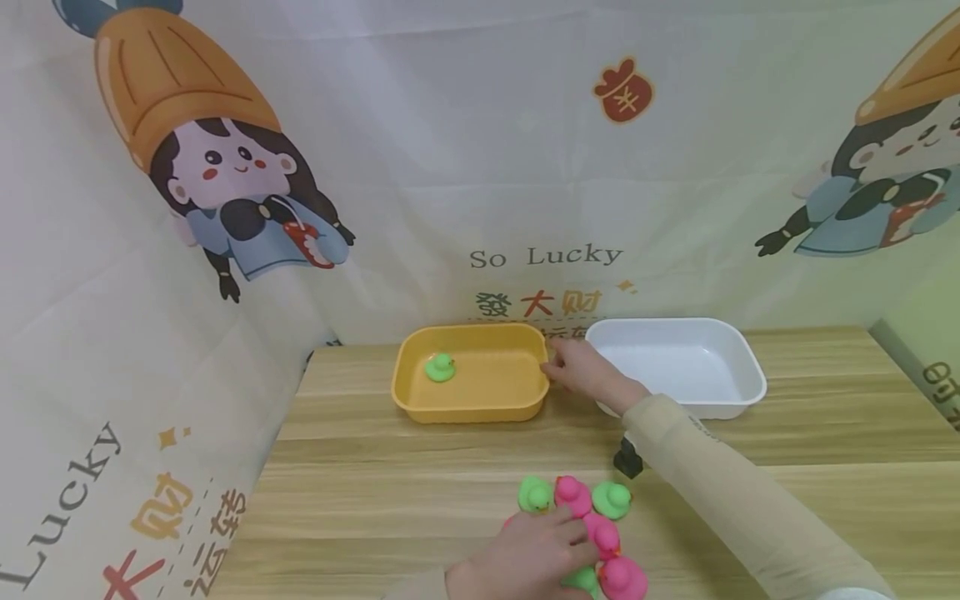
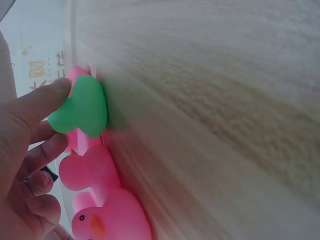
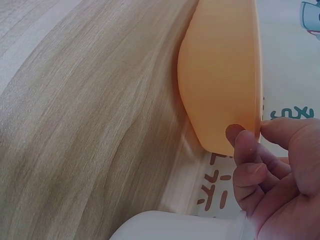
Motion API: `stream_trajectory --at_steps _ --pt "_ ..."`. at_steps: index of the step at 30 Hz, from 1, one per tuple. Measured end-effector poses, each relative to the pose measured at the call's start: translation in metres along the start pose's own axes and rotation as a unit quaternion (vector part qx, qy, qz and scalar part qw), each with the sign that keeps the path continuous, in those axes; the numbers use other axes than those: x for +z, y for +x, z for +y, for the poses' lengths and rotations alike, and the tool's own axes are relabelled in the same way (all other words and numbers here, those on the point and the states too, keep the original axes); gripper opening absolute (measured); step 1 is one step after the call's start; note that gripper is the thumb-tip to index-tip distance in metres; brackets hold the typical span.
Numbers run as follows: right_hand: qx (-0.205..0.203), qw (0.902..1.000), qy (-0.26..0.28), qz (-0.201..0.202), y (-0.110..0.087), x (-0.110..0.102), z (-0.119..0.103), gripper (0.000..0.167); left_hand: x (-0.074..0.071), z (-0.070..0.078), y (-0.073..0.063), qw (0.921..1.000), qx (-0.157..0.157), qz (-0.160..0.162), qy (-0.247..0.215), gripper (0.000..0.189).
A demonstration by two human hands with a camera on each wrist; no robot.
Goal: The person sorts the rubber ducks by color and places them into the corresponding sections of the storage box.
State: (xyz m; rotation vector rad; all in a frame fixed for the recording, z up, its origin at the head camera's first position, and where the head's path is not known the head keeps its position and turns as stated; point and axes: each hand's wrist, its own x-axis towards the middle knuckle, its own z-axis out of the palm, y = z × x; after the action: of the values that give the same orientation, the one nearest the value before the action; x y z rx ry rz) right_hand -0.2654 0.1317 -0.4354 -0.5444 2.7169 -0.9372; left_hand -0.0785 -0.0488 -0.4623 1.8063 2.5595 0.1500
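The yellow tray [image 1: 495, 383], with one green duck [image 1: 440, 367] at its nine o'clock, lies at eleven from the left hand [image 1: 528, 554], whose digits pinch a second green duck [image 2: 90, 107] beside pink ducks [image 1: 624, 579], while the right hand [image 1: 588, 371] pinches the tray's three-o'clock rim, wrist partly blocking the white tray [image 1: 682, 367] at three.

Soft, even light fell across the tabletop [image 1: 337, 500], faint shadow edged the yellow tray [image 3: 220, 75], green tint spilled beside a green duck [image 2: 91, 107], haze washed out the left wrist view.
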Motion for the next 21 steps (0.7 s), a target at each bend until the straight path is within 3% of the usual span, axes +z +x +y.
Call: stream_trajectory --at_steps 6,12,17,21 --pt "0.0 1.0 0.0 0.0 0.0 0.001 0.0 0.052 0.0 0.001 -0.001 0.9999 -0.003 -0.011 -0.012 0.028" --pt "-0.003 1.0 -0.002 0.002 -0.001 0.002 0.0 0.054 0.001 0.001 -0.004 0.9993 0.013 0.028 0.021 0.034" --pt "0.002 1.0 -0.006 0.003 0.0 0.003 0.0 0.055 -0.003 -0.001 -0.006 0.9989 0.015 0.044 -0.007 0.034" --pt "0.006 1.0 -0.007 0.002 0.0 0.002 -0.001 0.056 -0.011 -0.004 -0.008 0.9977 -0.003 0.06 -0.032 0.031"
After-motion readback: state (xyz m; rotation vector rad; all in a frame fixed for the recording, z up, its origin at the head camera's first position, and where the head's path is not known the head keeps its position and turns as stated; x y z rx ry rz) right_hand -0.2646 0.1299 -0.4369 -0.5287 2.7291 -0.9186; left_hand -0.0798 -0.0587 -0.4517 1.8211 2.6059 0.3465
